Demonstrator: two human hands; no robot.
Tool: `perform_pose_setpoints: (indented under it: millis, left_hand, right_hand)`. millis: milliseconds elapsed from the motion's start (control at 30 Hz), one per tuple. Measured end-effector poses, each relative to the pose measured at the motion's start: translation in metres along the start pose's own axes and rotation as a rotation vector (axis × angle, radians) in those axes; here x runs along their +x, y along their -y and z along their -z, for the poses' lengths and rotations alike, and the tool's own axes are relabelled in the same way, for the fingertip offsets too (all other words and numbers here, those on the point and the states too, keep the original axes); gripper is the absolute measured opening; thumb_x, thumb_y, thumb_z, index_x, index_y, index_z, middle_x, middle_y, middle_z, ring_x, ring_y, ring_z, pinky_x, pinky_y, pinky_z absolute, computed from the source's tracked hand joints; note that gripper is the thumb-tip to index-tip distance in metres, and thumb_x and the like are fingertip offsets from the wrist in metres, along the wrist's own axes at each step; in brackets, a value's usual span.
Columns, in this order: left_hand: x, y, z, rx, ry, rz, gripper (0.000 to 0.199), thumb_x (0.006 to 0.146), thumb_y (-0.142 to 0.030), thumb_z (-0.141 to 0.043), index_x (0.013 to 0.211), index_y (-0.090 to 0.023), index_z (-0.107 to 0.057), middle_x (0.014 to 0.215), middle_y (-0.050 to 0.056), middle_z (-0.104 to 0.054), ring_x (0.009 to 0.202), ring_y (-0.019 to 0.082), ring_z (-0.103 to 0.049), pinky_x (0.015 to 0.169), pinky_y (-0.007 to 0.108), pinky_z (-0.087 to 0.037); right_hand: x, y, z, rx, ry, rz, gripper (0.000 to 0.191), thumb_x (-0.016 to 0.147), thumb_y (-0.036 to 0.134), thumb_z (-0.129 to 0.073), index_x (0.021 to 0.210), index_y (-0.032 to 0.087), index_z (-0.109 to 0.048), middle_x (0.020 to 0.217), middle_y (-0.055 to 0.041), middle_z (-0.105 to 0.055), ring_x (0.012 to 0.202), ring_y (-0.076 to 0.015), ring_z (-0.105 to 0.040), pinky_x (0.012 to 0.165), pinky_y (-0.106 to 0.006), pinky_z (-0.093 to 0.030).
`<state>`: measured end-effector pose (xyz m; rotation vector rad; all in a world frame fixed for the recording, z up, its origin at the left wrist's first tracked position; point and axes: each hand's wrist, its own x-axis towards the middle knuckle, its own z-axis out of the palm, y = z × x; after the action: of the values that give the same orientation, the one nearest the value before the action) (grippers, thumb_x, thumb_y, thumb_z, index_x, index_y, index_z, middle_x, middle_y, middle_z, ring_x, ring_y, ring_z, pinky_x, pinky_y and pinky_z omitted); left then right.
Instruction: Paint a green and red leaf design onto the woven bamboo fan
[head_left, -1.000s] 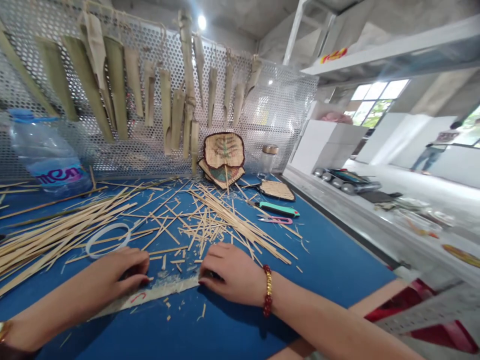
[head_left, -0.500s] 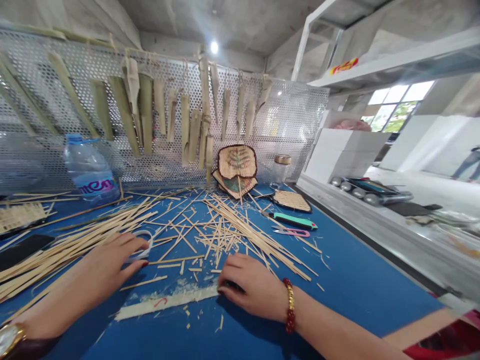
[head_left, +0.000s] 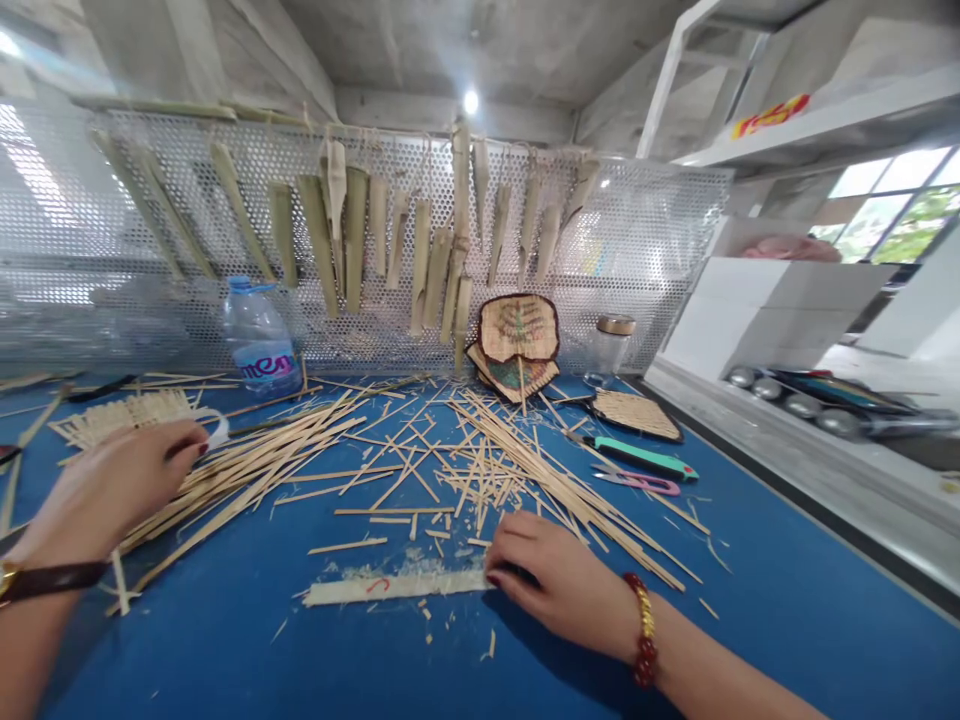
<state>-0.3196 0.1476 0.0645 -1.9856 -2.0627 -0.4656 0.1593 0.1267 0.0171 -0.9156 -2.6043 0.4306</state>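
Observation:
My left hand (head_left: 124,478) is at the left, above the bamboo strips (head_left: 247,450) and in front of a partly woven piece (head_left: 139,412). Its thumb and fingers are closed on a white ring (head_left: 219,428) that looks like a roll of tape. My right hand (head_left: 551,575), fingers curled, rests on the blue table (head_left: 360,665). Its fingertips press on the right end of a flat pale strip (head_left: 405,587) with a red mark. Short offcuts (head_left: 480,480) and crumbs lie around this strip.
A bottle (head_left: 262,345) stands at the back left. Woven fans (head_left: 519,328) lean against the perforated panel, with a glass jar (head_left: 609,350) beside them. Pink-handled scissors (head_left: 645,483) and a green-handled cutter (head_left: 641,458) lie at right. Bamboo pieces (head_left: 356,240) hang behind.
My left hand has moved left, carrying the white ring away from the middle of the table towards the woven piece. My right hand stays at the pale strip's end. The view has turned left.

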Motion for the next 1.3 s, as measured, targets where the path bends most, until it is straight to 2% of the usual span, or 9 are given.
perform_pose_setpoints:
  millis: [100, 167, 533, 700, 800, 867, 1000, 1133, 1300]
  left_hand:
    - [0.004, -0.012, -0.006, 0.257, -0.029, 0.013, 0.036, 0.088, -0.031, -0.032, 0.091, -0.022, -0.067, 0.087, 0.010, -0.069, 0.084, 0.031, -0.061, 0.070, 0.038, -0.038]
    - [0.008, -0.022, -0.009, 0.301, -0.055, 0.021, 0.040, 0.091, -0.029, -0.030, 0.095, -0.020, -0.068, 0.089, 0.011, -0.070, 0.086, 0.032, -0.061, 0.072, 0.039, -0.039]
    - [0.009, -0.038, -0.025, 0.141, 0.064, -0.085, 0.037, 0.089, -0.029, -0.036, 0.088, -0.021, -0.072, 0.090, 0.012, -0.072, 0.090, 0.031, -0.060, 0.078, 0.041, -0.040]
    - [0.002, -0.041, 0.010, 0.238, 0.022, -0.028, 0.035, 0.090, -0.030, -0.037, 0.092, -0.020, -0.070, 0.093, 0.009, -0.071, 0.095, 0.027, -0.058, 0.087, 0.040, -0.038]
    - [0.004, -0.024, 0.037, 0.347, -0.123, 0.117, 0.043, 0.095, -0.032, -0.031, 0.116, -0.012, -0.063, 0.115, 0.015, -0.066, 0.110, 0.032, -0.052, 0.095, 0.049, -0.036]
    - [0.009, -0.013, 0.045, 0.325, -0.139, 0.144, 0.050, 0.097, -0.035, -0.027, 0.129, -0.007, -0.054, 0.129, 0.020, -0.059, 0.119, 0.034, -0.050, 0.099, 0.051, -0.035]
    - [0.012, -0.021, 0.032, 0.096, 0.020, 0.120, 0.056, 0.098, -0.039, -0.023, 0.128, -0.004, -0.056, 0.130, 0.020, -0.060, 0.119, 0.031, -0.054, 0.101, 0.041, -0.038]
    - [0.003, -0.054, 0.016, -0.155, 0.284, -0.033, 0.048, 0.096, -0.044, -0.033, 0.113, -0.015, -0.067, 0.119, 0.009, -0.069, 0.110, 0.025, -0.060, 0.096, 0.033, -0.041]
    - [-0.012, -0.096, 0.019, -0.296, 0.500, -0.233, 0.026, 0.090, -0.038, -0.048, 0.101, -0.025, -0.069, 0.110, 0.003, -0.070, 0.102, 0.022, -0.062, 0.090, 0.033, -0.043]
  right_hand:
    - [0.000, 0.000, 0.001, 0.010, 0.009, 0.006, 0.013, 0.095, 0.021, -0.050, 0.093, 0.020, -0.064, 0.092, -0.0030, -0.062, 0.087, -0.0145, -0.054, 0.080, -0.028, -0.041]
    - [0.001, 0.000, 0.002, 0.018, 0.008, 0.006, 0.014, 0.095, 0.021, -0.050, 0.092, 0.020, -0.063, 0.092, -0.0032, -0.062, 0.087, -0.0148, -0.054, 0.080, -0.028, -0.041]
    - [0.001, 0.002, 0.004, 0.017, 0.029, -0.011, 0.016, 0.095, 0.019, -0.048, 0.090, 0.020, -0.063, 0.090, -0.0032, -0.062, 0.086, -0.0154, -0.054, 0.078, -0.028, -0.042]
    - [0.001, 0.001, 0.004, 0.036, 0.031, -0.018, 0.017, 0.095, 0.018, -0.047, 0.089, 0.020, -0.063, 0.090, -0.0034, -0.062, 0.085, -0.0157, -0.055, 0.077, -0.028, -0.043]
    - [0.001, 0.001, 0.004, 0.038, 0.027, -0.014, 0.016, 0.095, 0.017, -0.048, 0.090, 0.021, -0.063, 0.091, -0.0034, -0.062, 0.086, -0.0159, -0.056, 0.077, -0.029, -0.044]
    - [0.001, 0.000, 0.005, 0.039, 0.022, -0.009, 0.016, 0.095, 0.017, -0.048, 0.090, 0.021, -0.063, 0.091, -0.0034, -0.062, 0.086, -0.0160, -0.056, 0.077, -0.029, -0.044]
    - [0.000, 0.000, 0.005, 0.037, 0.026, 0.004, 0.016, 0.095, 0.017, -0.048, 0.091, 0.021, -0.063, 0.091, -0.0033, -0.062, 0.087, -0.0160, -0.056, 0.078, -0.028, -0.044]
    - [0.000, 0.001, 0.006, 0.020, 0.035, 0.006, 0.015, 0.094, 0.018, -0.050, 0.092, 0.021, -0.064, 0.092, -0.0035, -0.061, 0.087, -0.0163, -0.055, 0.079, -0.029, -0.044]
    - [0.000, 0.004, 0.003, -0.011, 0.029, -0.005, 0.008, 0.088, 0.026, -0.063, 0.096, 0.022, -0.064, 0.095, -0.0027, -0.061, 0.090, -0.0168, -0.055, 0.081, -0.030, -0.042]
